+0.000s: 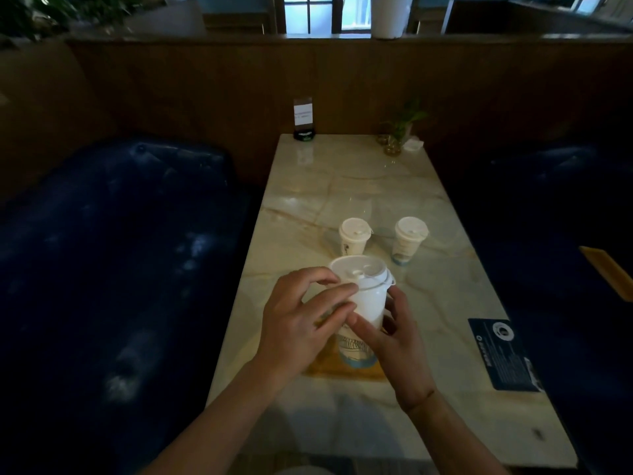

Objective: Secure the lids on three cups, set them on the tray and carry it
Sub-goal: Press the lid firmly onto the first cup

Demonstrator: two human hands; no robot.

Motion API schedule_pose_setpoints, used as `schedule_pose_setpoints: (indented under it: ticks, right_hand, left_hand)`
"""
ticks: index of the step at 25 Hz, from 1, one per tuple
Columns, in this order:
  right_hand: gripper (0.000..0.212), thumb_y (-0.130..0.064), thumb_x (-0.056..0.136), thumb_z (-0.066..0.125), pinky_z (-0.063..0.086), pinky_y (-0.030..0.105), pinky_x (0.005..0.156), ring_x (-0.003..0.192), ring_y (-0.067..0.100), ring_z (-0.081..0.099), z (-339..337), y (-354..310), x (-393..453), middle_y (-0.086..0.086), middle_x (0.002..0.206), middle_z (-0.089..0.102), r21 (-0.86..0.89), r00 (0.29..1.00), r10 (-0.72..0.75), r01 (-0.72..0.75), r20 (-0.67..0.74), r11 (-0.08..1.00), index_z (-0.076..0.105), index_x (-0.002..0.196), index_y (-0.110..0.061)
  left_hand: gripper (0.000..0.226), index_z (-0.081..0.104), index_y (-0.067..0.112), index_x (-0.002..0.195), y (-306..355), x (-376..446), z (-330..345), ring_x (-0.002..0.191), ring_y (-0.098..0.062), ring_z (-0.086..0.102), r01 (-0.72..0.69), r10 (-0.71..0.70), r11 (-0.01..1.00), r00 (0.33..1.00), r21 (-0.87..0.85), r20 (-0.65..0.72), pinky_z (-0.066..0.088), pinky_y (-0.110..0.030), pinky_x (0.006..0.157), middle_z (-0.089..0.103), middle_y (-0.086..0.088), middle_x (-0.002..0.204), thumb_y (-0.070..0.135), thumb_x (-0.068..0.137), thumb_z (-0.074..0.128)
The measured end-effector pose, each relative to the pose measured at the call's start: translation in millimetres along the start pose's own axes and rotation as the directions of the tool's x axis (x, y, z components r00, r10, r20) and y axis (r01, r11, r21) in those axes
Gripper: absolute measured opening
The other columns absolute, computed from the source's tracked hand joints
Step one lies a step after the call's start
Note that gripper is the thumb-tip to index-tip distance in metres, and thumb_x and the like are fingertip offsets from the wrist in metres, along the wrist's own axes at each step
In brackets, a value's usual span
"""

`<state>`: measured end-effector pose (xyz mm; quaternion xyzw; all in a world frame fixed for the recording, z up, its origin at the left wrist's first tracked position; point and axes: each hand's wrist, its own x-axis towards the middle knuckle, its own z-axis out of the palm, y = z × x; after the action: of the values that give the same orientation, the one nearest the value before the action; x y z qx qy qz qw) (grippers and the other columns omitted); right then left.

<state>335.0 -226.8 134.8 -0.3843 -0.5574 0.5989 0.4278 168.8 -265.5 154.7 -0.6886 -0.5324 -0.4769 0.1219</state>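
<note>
A view from head height looks down a long, pale marble desk point(359, 186) in a dim room, with dark blue seating on both sides.

Near the viewer, two bare hands close around a tall white paper cup point(363, 305). The left hand point(301, 323) has a curled grip on the cup's left side, fingers point(337, 296) wrapping the wall just below the rim. The right hand point(394, 332) presses against the lower right side, thumb lying across the front; its grip is partly closed around the cup. A white plastic lid point(359, 272) sits on top of this cup. The cup's base is over a wooden tray point(329, 368), whose light brown edge shows beneath the hands; I cannot tell whether the base touches it.

Farther up the desk stand two more lidded cups, apart from each other: the middle cup point(353, 241) and the right-hand cup point(408, 240). Both rest directly on the desk, beyond the tray.

A dark printed card point(501, 354) lies at the right edge. At the far end are a small sign stand point(304, 120) and a small green plant point(399, 130).
</note>
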Motion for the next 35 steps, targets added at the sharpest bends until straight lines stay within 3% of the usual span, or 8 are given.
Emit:
schedule_pose_setpoints:
  ticks: [5, 9, 14, 19, 26, 35]
  right_hand:
    - [0.078, -0.031, 0.065, 0.088, 0.058, 0.022, 0.080, 0.102, 0.005, 0.066, -1, -9, 4, -0.009, 0.116, 0.065, -0.159, 0.994, -0.099, 0.090, -0.049, 0.983, 0.045, 0.131, -0.029]
    - [0.077, -0.019, 0.062, 0.091, 0.050, 0.005, 0.069, 0.094, -0.014, 0.062, 2, -10, 11, -0.020, 0.104, 0.061, -0.271, 0.975, -0.161, 0.115, -0.155, 0.956, 0.042, 0.121, -0.031]
    - [0.077, -0.035, 0.057, 0.087, 0.049, 0.003, 0.070, 0.092, -0.018, 0.060, -3, -15, 15, -0.023, 0.100, 0.061, -0.294, 0.960, -0.185, 0.119, -0.209, 0.948, 0.043, 0.120, -0.033]
    - [0.080, -0.038, 0.056, 0.085, 0.052, 0.008, 0.070, 0.093, -0.012, 0.062, -9, -21, 21, -0.018, 0.103, 0.063, -0.294, 0.966, -0.181, 0.122, -0.186, 0.948, 0.048, 0.126, -0.024]
    - [0.080, -0.052, 0.053, 0.086, 0.058, 0.020, 0.067, 0.090, 0.003, 0.069, -12, -25, 28, -0.010, 0.101, 0.071, -0.231, 0.984, -0.113, 0.079, -0.135, 0.970, 0.053, 0.122, -0.029]
    - [0.076, -0.037, 0.056, 0.091, 0.063, 0.047, 0.077, 0.096, 0.026, 0.073, -20, -41, 37, 0.006, 0.111, 0.073, -0.005, 0.998, 0.050, -0.050, 0.036, 0.999, 0.056, 0.123, -0.026]
  left_hand:
    - [0.018, 0.072, 0.018, 0.109, 13, 13, 4, 0.095, -0.018, 0.066, 0.003, -0.004, 1.000, 0.999, -0.006, -0.046, 0.056, -0.038, 0.079, 0.060, 0.003, 0.108, 0.027, 0.093, 0.071]
    - [0.012, 0.074, 0.016, 0.100, 26, 19, 14, 0.087, -0.019, 0.066, 0.003, -0.005, 1.000, 0.998, -0.021, -0.066, 0.056, -0.036, 0.075, 0.068, -0.002, 0.097, 0.022, 0.090, 0.075]
    - [0.012, 0.076, 0.010, 0.095, 30, 25, 19, 0.088, -0.019, 0.066, 0.027, -0.029, 0.999, 0.998, -0.028, -0.050, 0.056, -0.029, 0.078, 0.069, -0.004, 0.095, 0.020, 0.088, 0.076]
    - [0.016, 0.075, 0.008, 0.098, 28, 31, 21, 0.091, -0.019, 0.065, 0.035, -0.037, 0.999, 0.999, -0.040, -0.028, 0.056, -0.028, 0.081, 0.067, -0.006, 0.099, 0.021, 0.090, 0.072]
    - [0.015, 0.073, 0.012, 0.099, 20, 38, 18, 0.094, -0.013, 0.061, 0.084, -0.083, 0.989, 0.996, -0.125, 0.013, 0.052, -0.022, 0.087, 0.061, 0.002, 0.101, 0.024, 0.090, 0.070]
    - [0.013, 0.074, 0.010, 0.097, 7, 49, 10, 0.096, -0.011, 0.064, 0.123, -0.114, 0.968, 0.992, -0.217, 0.053, 0.051, -0.020, 0.088, 0.065, -0.001, 0.101, 0.020, 0.089, 0.071]
